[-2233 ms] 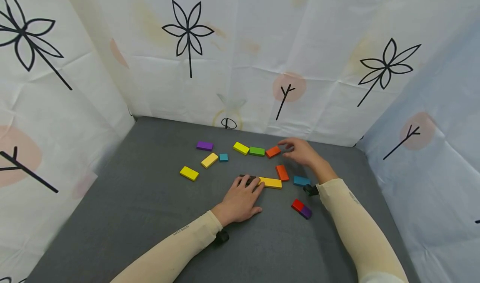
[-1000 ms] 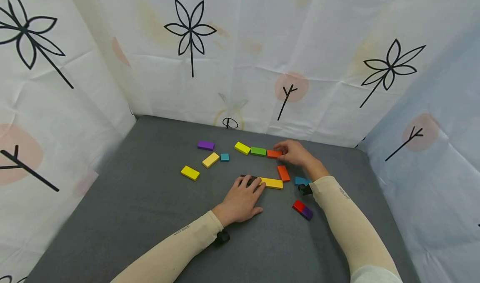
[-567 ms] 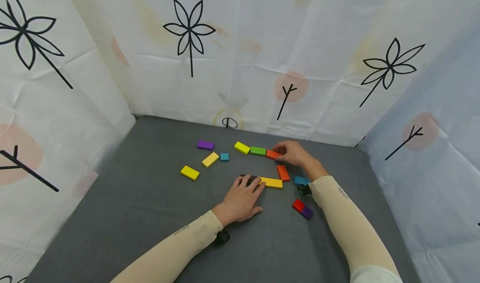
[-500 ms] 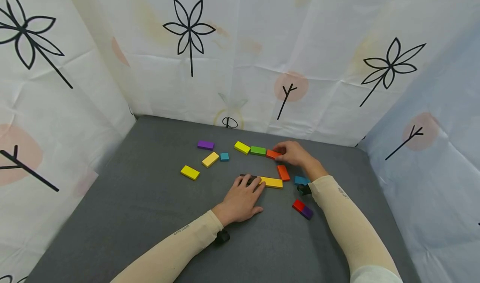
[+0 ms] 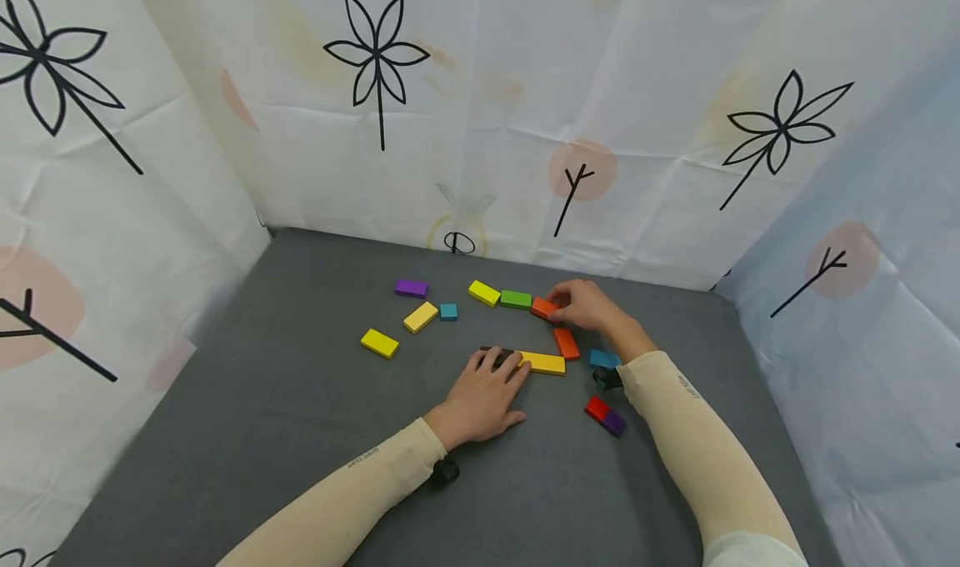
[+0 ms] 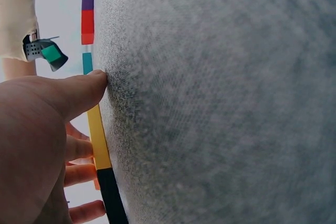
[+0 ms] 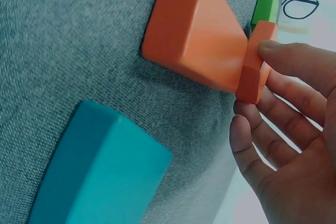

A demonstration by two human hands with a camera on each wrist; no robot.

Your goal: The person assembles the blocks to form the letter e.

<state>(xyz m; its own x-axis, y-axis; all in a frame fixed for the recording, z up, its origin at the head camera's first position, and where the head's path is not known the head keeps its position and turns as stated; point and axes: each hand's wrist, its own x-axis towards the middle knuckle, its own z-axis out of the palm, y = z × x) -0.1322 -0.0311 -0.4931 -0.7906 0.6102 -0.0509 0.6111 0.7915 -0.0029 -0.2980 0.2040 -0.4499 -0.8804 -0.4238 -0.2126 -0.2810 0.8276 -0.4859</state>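
Note:
At the far side, my right hand [image 5: 588,307] pinches an orange block [image 7: 254,61] between thumb and fingers. Its left end sits right at the end of a green block [image 5: 515,299], which adjoins a yellow block [image 5: 483,293]. Just nearer lies a second orange block [image 5: 566,343], slanting toward the end of a golden-yellow block [image 5: 543,363]. My left hand [image 5: 480,400] rests with spread, fairly straight fingers along the golden-yellow block and the black block [image 6: 111,195] joined end to end with it. The fingers partly hide the black one from above.
Below the right wrist lies a blue block [image 5: 602,358]. Nearer are a red block [image 5: 597,408] and a purple block [image 5: 615,423], end to end. To the left are purple [image 5: 411,288], pale yellow [image 5: 421,317], small blue [image 5: 448,312] and yellow [image 5: 379,343] blocks. Patterned cloth [image 5: 480,133] walls the grey table.
My right hand has come in from beside the orange block and taken hold of it. The block swung level with the green one, then its right end turned nearer. My left hand has stayed put.

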